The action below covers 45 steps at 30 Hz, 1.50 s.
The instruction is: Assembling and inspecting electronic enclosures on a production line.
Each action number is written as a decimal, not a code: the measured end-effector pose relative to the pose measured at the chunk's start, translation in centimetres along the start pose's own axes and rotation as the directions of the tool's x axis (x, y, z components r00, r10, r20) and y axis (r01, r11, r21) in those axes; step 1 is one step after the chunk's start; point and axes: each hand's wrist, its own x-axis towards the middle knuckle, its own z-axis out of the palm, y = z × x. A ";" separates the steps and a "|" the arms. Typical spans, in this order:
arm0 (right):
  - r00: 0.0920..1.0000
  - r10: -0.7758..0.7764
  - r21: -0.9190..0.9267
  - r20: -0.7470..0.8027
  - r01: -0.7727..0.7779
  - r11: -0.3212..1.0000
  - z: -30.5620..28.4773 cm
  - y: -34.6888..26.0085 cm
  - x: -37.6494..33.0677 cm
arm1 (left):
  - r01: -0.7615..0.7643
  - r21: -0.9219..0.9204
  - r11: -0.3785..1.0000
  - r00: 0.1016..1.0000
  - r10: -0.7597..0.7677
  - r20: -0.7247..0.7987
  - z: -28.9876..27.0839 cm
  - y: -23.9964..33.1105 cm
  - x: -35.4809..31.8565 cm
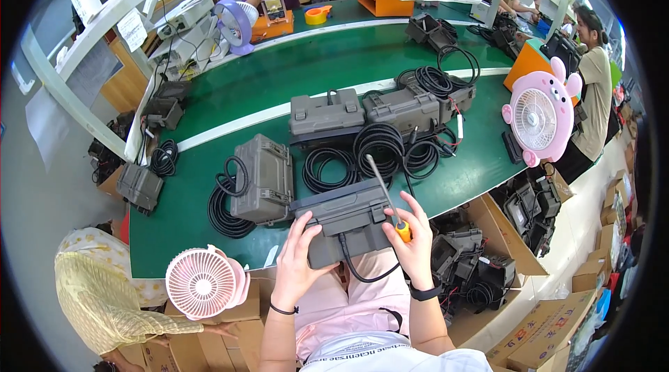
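At the table's near edge, my two hands hold a dark grey plastic case (348, 217) with latches along its side and a black cable looping out of it. My left hand (298, 255) grips its left end, thumb underneath. Against the right end presses my right hand (414, 238), which also holds a screwdriver (403, 230) by its yellow handle, the metal shaft pointing up and away across the case. Just beyond lie coils of black cable (380, 149). A similar closed case (263, 178) stands to the left, and another case (326, 115) sits farther back.
A pink round fan (202, 283) stands at the front left corner of the green table (174, 239); a rabbit-shaped fan (535, 118) is at the right. Cardboard boxes (498, 233) with more cases stand right of me. One person (104, 281) bends at the left; others are beyond.
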 end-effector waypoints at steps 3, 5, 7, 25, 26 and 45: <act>0.988 0.151 0.059 0.036 -0.153 0.986 -0.4 -0.3 0.2 | 0.013 0.007 1.000 1.000 -0.013 0.011 0.1 -0.1 -0.1; 0.984 0.153 0.043 0.088 -0.157 0.987 -0.9 -0.1 0.4 | 0.004 0.004 1.000 1.000 -0.004 0.000 0.3 -0.1 -0.4; 0.981 0.121 0.033 0.150 -0.127 0.991 -1.3 0.1 0.6 | -0.024 0.066 0.998 1.000 0.025 -0.007 0.4 -0.1 -0.8; 0.924 -0.359 -0.368 0.128 0.381 0.848 -1.5 -3.6 0.8 | -0.028 0.026 0.999 0.999 0.029 -0.042 0.3 0.2 -1.4; 0.908 -0.389 -0.376 0.155 0.419 0.827 -1.3 -3.8 0.8 | -0.026 0.041 0.999 0.999 0.027 -0.037 0.2 0.3 -1.2; 0.906 -0.249 -0.304 0.341 0.357 0.883 0.4 -2.0 -1.1 | -0.156 0.370 0.916 0.987 0.157 0.029 0.4 -0.6 -0.7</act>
